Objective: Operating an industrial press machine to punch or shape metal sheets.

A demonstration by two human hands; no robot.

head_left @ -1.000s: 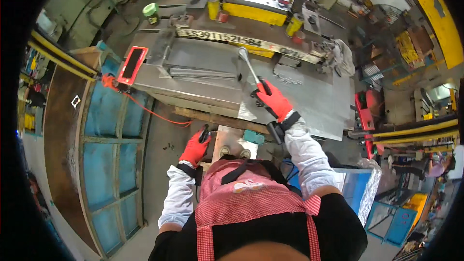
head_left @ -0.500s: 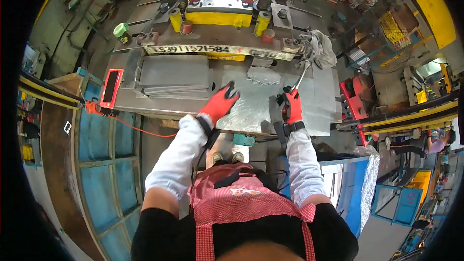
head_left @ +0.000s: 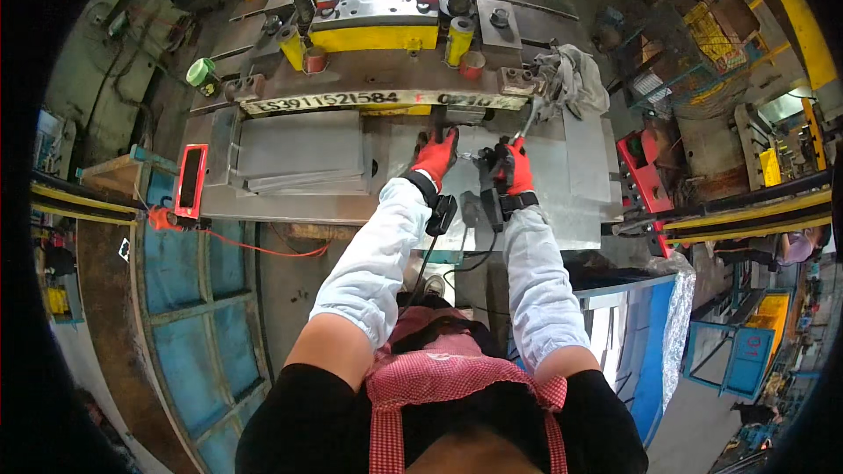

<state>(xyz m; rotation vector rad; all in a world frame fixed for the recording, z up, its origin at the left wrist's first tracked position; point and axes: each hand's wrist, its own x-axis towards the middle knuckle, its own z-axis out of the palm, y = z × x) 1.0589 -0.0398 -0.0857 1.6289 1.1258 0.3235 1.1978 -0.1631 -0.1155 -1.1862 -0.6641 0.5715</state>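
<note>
as gloved hands [head_left: 518, 168] work, slim tool [head_left: 530, 118], metal sheet [head_left: 564, 218]

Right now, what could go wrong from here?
The silver-ended tool in the right hand might snag the grey cloth beside it. Black cables dangling by the front of the table could catch on its edge. The uneven stack of metal sheets, left of the left hand, might shift if bumped.
</note>
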